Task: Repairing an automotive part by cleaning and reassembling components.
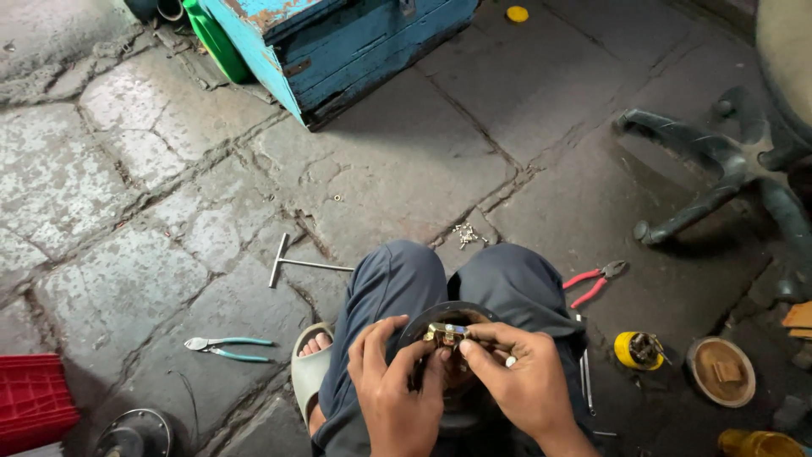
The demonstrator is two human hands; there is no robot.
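Observation:
I sit with my knees drawn up in grey trousers. My left hand and my right hand meet over my lap. Together they hold a small brass-coloured metal fitting against a dark round disc-shaped part that rests between my knees. The fingers of both hands pinch the fitting from either side. The lower half of the disc is hidden behind my hands.
On the stone floor lie a T-handle wrench, green-handled pliers, red-handled pliers, a pile of small screws, a yellow spool and a round dish. A blue toolbox stands ahead. A chair base is at right, a red crate at left.

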